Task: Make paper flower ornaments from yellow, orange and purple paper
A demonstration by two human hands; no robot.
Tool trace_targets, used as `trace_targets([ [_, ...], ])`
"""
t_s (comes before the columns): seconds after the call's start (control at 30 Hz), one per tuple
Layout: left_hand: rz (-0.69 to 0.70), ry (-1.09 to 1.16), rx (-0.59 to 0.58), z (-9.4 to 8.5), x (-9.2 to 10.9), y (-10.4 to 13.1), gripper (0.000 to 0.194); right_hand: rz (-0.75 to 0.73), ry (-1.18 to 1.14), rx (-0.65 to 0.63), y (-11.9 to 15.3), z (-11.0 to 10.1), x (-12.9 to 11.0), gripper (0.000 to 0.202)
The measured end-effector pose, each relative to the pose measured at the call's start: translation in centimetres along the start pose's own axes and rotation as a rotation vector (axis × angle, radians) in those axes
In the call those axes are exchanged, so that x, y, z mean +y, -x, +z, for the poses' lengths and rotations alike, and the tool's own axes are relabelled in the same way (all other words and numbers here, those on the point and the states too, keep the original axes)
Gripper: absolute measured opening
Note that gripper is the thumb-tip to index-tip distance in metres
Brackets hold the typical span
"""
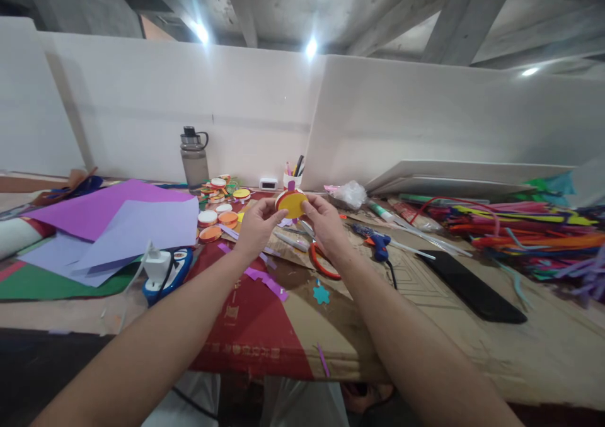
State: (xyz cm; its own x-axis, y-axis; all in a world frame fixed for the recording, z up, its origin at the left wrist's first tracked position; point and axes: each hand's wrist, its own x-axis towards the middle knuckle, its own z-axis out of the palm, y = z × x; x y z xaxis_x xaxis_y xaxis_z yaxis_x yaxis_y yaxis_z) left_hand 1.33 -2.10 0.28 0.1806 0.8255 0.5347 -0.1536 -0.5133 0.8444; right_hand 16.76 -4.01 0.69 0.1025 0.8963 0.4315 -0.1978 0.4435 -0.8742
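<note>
Between my two hands is a round yellow paper disc [293,205] with a red and white edge and a purple tab on top. My left hand [258,225] pinches its left side, and my right hand [326,222] pinches its right side. Both hold it above the cardboard-covered table. Under my right hand lies a pair of scissors with orange handles [321,269], partly hidden by the wrist. Purple paper strips [265,282] lie below my left hand. A teal flower-shaped cutout [321,293] sits on the cardboard nearer to me.
Orange and white discs [228,218] lie left of my hands. Purple paper sheets [142,225], a power strip [182,263] and a water bottle [193,159] are farther left. On the right are a blue glue gun [379,244], a black phone [472,288] and colourful pipe cleaners [515,225].
</note>
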Motion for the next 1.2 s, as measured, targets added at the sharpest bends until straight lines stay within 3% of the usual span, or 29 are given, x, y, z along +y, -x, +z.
trace_targets([
  [0.27,0.039,-0.105,-0.013,-0.2,-0.2,0.3,0.029,0.019,0.003,-0.006,-0.1,0.0,0.1,0.023],
  [0.47,0.060,-0.026,-0.088,0.1,-0.1,0.5,0.043,0.007,0.012,-0.038,0.0,0.1,-0.2,0.026],
  [0.8,0.034,-0.133,0.006,0.1,-0.1,0.7,0.034,-0.008,0.187,-0.064,0.0,0.1,0.2,0.029],
  [0.97,-0.080,0.013,0.025,0.1,-0.3,0.3,0.041,-0.259,0.551,0.064,0.5,0.1,0.0,0.043],
  [1.1,-0.067,0.001,0.039,0.0,-0.4,0.1,0.039,-0.421,0.738,-0.041,1.1,0.4,-0.4,0.060],
  [1.2,-0.005,-0.029,0.016,0.1,-0.3,0.2,0.035,-0.461,0.756,-0.038,1.3,0.7,-0.4,0.065],
])
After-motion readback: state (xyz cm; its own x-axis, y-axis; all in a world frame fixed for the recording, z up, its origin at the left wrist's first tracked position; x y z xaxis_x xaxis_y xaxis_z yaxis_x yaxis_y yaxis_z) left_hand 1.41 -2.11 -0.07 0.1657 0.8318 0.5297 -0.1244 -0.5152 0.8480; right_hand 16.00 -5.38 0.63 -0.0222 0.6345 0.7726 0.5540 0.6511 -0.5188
